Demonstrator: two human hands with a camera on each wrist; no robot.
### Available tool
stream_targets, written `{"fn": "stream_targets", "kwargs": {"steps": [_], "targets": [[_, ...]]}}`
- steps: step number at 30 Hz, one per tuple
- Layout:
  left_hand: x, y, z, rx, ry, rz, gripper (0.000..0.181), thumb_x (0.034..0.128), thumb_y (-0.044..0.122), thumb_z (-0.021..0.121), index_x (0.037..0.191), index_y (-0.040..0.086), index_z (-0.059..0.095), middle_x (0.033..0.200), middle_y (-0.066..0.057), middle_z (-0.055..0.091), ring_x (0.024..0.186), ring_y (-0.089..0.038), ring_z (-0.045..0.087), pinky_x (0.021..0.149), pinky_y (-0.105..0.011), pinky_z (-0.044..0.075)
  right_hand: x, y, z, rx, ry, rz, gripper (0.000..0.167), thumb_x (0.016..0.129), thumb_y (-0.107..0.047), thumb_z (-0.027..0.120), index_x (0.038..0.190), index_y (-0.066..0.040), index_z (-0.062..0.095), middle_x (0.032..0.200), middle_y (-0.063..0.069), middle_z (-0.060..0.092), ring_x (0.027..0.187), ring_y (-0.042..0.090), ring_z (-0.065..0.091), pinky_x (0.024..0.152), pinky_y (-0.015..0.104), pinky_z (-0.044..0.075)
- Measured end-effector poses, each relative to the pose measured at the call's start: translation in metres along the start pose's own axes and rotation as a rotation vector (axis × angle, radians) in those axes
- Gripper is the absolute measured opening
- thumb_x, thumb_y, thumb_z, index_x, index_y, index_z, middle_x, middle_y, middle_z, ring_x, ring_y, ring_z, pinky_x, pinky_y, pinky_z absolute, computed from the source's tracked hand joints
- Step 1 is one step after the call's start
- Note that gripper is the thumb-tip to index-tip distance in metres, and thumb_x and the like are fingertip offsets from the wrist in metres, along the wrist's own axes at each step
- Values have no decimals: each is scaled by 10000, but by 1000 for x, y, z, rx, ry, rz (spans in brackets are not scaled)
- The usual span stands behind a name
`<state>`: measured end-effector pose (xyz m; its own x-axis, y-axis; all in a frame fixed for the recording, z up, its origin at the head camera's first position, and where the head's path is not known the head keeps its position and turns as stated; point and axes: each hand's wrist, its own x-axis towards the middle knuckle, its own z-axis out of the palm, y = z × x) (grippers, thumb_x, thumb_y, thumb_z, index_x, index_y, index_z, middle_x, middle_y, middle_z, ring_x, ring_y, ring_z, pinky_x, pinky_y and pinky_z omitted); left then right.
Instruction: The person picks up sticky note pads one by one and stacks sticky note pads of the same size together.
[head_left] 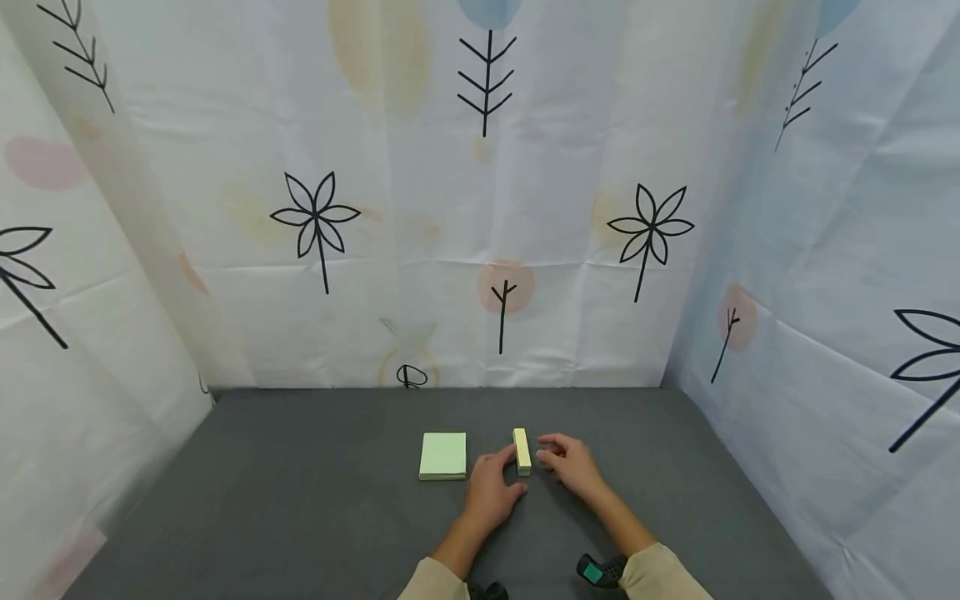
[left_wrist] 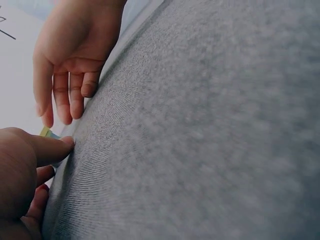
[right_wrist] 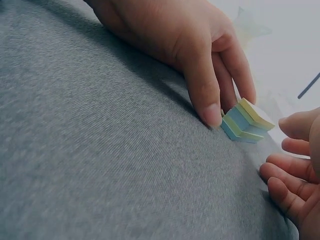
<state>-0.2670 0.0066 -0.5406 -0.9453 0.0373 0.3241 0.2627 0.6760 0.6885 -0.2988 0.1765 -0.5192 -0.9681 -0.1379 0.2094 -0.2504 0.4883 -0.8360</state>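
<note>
A narrow stack of sticky notes (head_left: pixel 522 452) lies on the grey table, yellow on top. The right wrist view shows yellow, blue and green layers in this stack (right_wrist: pixel 245 122), not quite lined up. At its left side is my left hand (head_left: pixel 491 490), a fingertip against the long edge and the thumb by the near end. My right hand (head_left: pixel 573 467) hovers just right of the stack, fingers loosely bent, with a gap between. To the left sits a square pale green sticky-note pad (head_left: pixel 443 455). In the left wrist view, the left hand (left_wrist: pixel 22 170) mostly hides the narrow stack.
Grey cloth covers the table (head_left: pixel 315 500). White curtains (head_left: pixel 420 208) printed with plants stand behind it and along both sides. Dark wrist devices (head_left: pixel 602 572) sit by the beige sleeves at the front.
</note>
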Motion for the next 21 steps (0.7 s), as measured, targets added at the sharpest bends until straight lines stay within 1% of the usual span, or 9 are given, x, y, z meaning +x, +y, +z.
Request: {"fn": "stream_targets", "kwargs": {"steps": [8, 12, 15, 19, 21], "targets": [[-10, 1, -10, -15, -56, -9, 633, 744, 150, 844, 1319, 67, 592, 1155, -58, 657, 1091, -278, 571, 894, -453, 478, -11, 1, -10, 39, -21, -4, 283, 900, -94, 691, 1157, 21, 661, 873, 42, 660, 726, 170, 647, 562, 276, 518], [-16, 4, -20, -35, -85, 13, 639, 756, 170, 835, 1337, 96, 579, 1207, -79, 639, 1119, -295, 578, 903, -471, 471, -20, 3, -19, 33, -12, -7, 286, 896, -93, 696, 1156, 19, 660, 881, 38, 659, 707, 147, 618, 562, 267, 510], [-21, 6, -31, -80, -92, 54, 623, 767, 168, 825, 1336, 105, 580, 1236, -77, 633, 1128, -293, 584, 905, -473, 471, -28, 3, -28, 13, 10, -3, 272, 887, -80, 702, 1141, 14, 669, 877, 26, 658, 683, 125, 594, 573, 266, 499], [-30, 6, -49, -149, -94, 120, 551, 799, 154, 803, 1309, 95, 602, 1255, -64, 628, 1128, -265, 597, 884, -429, 501, -39, 6, -40, -25, 60, 8, 250, 874, -60, 710, 1117, -2, 686, 884, 4, 667, 713, 99, 593, 619, 268, 486], [-36, 4, -61, -176, -100, 155, 501, 820, 150, 786, 1288, 86, 617, 1257, -58, 628, 1137, -254, 596, 884, -413, 506, -45, 9, -46, -43, 84, 19, 245, 870, -51, 714, 1110, -8, 691, 894, 0, 673, 742, 91, 601, 639, 266, 485]]}}
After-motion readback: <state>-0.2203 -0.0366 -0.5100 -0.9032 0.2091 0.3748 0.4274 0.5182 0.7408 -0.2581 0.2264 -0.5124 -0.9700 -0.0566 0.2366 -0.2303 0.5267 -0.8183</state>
